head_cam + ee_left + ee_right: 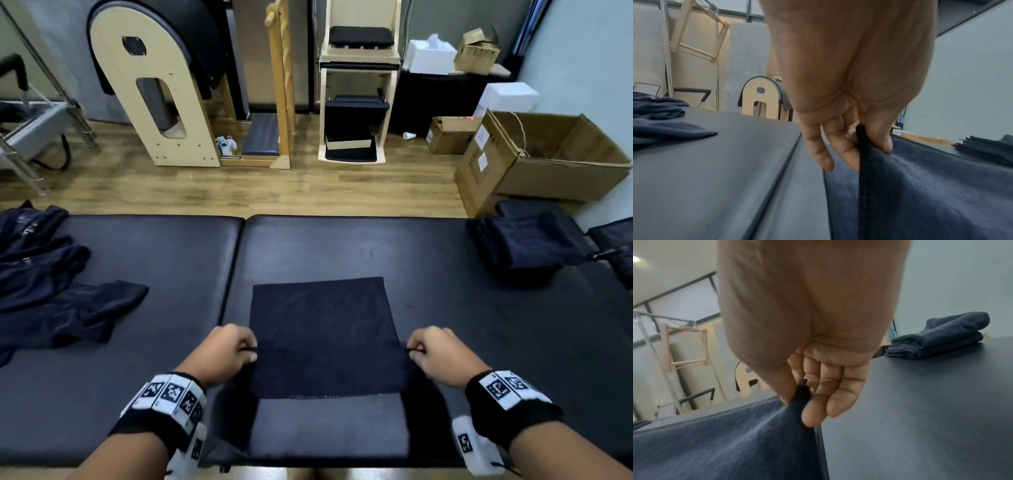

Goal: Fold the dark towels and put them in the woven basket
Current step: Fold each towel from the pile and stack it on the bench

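A dark towel (322, 315) lies spread on the black padded table (445, 267) in front of me. My left hand (251, 349) pinches its near left corner, and my right hand (412, 350) pinches the near right corner, both lifted a little off the pad. The left wrist view shows my left hand (867, 142) with thumb and fingers clamped on the dark towel (931, 186) edge. In the right wrist view my right hand (797, 395) pinches the dark towel (725, 434) corner the same way. No woven basket is clearly visible.
A heap of unfolded dark towels (44, 284) lies at the table's left. A stack of folded dark towels (527, 240) sits at the right end. Cardboard boxes (548, 157) and wooden exercise equipment (154, 85) stand on the floor beyond the table.
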The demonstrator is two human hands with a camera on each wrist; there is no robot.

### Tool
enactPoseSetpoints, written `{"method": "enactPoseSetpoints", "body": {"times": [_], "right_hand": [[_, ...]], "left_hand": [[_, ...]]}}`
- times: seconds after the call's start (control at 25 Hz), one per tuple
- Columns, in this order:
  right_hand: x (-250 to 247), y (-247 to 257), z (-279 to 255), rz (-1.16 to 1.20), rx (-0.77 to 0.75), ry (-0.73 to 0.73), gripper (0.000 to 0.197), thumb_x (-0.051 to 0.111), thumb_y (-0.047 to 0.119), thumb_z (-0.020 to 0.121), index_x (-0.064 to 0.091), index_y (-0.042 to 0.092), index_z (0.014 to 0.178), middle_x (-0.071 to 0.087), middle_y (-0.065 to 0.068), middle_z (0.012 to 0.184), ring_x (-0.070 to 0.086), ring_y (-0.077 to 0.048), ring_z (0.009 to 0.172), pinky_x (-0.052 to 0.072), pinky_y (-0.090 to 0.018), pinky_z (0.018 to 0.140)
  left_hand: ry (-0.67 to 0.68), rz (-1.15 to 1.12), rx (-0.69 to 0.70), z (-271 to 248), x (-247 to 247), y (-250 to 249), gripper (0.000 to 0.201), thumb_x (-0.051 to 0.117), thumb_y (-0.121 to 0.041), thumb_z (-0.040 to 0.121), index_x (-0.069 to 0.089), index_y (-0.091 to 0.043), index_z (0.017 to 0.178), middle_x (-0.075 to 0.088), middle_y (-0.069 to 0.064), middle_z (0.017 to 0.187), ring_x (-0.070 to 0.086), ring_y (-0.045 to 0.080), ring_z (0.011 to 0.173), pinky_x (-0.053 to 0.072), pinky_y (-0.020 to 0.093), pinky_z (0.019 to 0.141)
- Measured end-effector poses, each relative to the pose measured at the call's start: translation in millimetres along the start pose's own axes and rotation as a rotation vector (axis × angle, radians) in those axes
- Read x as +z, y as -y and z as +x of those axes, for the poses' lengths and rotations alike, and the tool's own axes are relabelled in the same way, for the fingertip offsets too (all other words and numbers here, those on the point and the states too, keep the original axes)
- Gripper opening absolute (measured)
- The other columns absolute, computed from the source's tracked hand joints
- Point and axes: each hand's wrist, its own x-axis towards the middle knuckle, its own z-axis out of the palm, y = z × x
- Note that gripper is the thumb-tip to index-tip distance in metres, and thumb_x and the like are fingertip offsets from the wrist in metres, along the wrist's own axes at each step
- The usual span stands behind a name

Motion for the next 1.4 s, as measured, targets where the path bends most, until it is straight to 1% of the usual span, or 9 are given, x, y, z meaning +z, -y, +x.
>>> {"method": "enactPoseSetpoints", "body": {"times": [0.2, 0.4, 0.6, 0.68, 0.8, 0.88, 1.0, 1.24, 1.4], "right_hand": [[-39.6, 22.6, 57.4, 0.059, 0.002, -0.206, 0.015, 0.070, 0.019, 0.086, 0.066, 0.028, 0.075, 0.070, 0.003, 0.078, 0.066, -0.024, 0.090, 0.046, -0.025, 0.080], [-51.2, 39.6, 127.8, 0.028, 0.042, -0.212, 0.008, 0.067, 0.018, 0.089, 0.071, 0.019, 0.083, 0.072, -0.003, 0.085, 0.064, -0.029, 0.097, 0.049, -0.032, 0.085], [-32.3, 45.1, 154.8, -0.017, 0.130, -0.157, 0.038, 0.070, 0.024, 0.088, 0.063, 0.016, 0.123, 0.068, -0.009, 0.118, 0.059, -0.036, 0.117, 0.050, -0.041, 0.098], [-22.4, 45.7, 148.0, -0.051, 0.123, -0.157, 0.035, 0.069, 0.028, 0.085, 0.058, 0.020, 0.117, 0.064, -0.007, 0.116, 0.061, -0.035, 0.112, 0.051, -0.042, 0.093], [2.5, 51.6, 122.2, -0.154, -0.031, -0.019, 0.016, 0.061, 0.038, 0.088, 0.058, 0.026, 0.098, 0.064, 0.000, 0.106, 0.064, -0.028, 0.102, 0.052, -0.037, 0.083], [21.6, 57.3, 102.7, -0.235, -0.135, 0.089, 0.025, 0.057, 0.046, 0.092, 0.059, 0.025, 0.104, 0.059, 0.002, 0.109, 0.061, -0.025, 0.104, 0.051, -0.037, 0.083], [35.2, 51.1, 98.8, -0.278, -0.082, 0.005, 0.039, 0.057, 0.050, 0.091, 0.057, 0.021, 0.116, 0.054, -0.002, 0.117, 0.055, -0.027, 0.114, 0.051, -0.043, 0.091], [53.6, 62.7, 92.1, -0.370, -0.095, -0.102, 0.055, 0.060, 0.044, 0.088, 0.051, 0.013, 0.132, 0.040, -0.016, 0.148, 0.031, -0.038, 0.142, 0.032, -0.052, 0.114], [88.1, 53.0, 41.3, -0.255, -0.287, -0.131, 0.030, 0.070, 0.035, 0.078, 0.063, 0.015, 0.100, 0.058, -0.005, 0.103, 0.053, -0.032, 0.101, 0.053, -0.049, 0.083]], "left_hand": [[-0.132, -0.074, -0.060, 59.3, -40.1, -10.1, 0.020, 0.073, -0.015, 0.082, 0.063, -0.029, 0.071, 0.068, -0.007, 0.075, 0.062, 0.012, 0.079, 0.040, 0.020, 0.074], [-0.151, -0.076, -0.105, 121.5, -54.0, -5.7, 0.009, 0.072, -0.014, 0.083, 0.068, -0.019, 0.076, 0.067, -0.001, 0.074, 0.060, 0.019, 0.080, 0.040, 0.022, 0.073], [-0.019, 0.098, -0.090, 157.1, -36.6, 9.8, 0.016, 0.067, -0.015, 0.081, 0.071, -0.022, 0.096, 0.069, 0.009, 0.102, 0.063, 0.030, 0.106, 0.051, 0.034, 0.090], [0.009, 0.171, -0.006, 161.7, -27.8, 12.2, 0.035, 0.066, -0.015, 0.084, 0.067, -0.022, 0.119, 0.064, 0.009, 0.115, 0.057, 0.029, 0.116, 0.045, 0.034, 0.099], [-0.014, 0.228, -0.002, 163.1, -21.9, 10.6, 0.028, 0.062, -0.022, 0.090, 0.067, -0.026, 0.117, 0.066, 0.008, 0.115, 0.059, 0.030, 0.114, 0.049, 0.036, 0.091], [0.027, 0.280, -0.077, 156.3, -23.1, 9.3, 0.022, 0.064, -0.027, 0.088, 0.067, -0.025, 0.109, 0.068, 0.009, 0.112, 0.062, 0.033, 0.108, 0.053, 0.037, 0.085], [0.117, 0.308, -0.147, 130.8, -21.3, 7.0, 0.029, 0.070, -0.034, 0.080, 0.062, -0.027, 0.107, 0.067, 0.008, 0.111, 0.064, 0.032, 0.105, 0.053, 0.037, 0.083], [0.263, 0.168, -0.131, 40.1, 49.7, -24.7, 0.079, 0.074, -0.035, 0.067, 0.026, -0.030, 0.130, 0.066, 0.014, 0.113, 0.064, 0.039, 0.103, 0.052, 0.043, 0.085], [0.241, 0.086, -0.061, -15.4, 105.7, -57.0, 0.088, 0.071, -0.036, 0.072, 0.013, -0.036, 0.138, 0.072, 0.006, 0.109, 0.064, 0.036, 0.105, 0.048, 0.042, 0.087]]}}
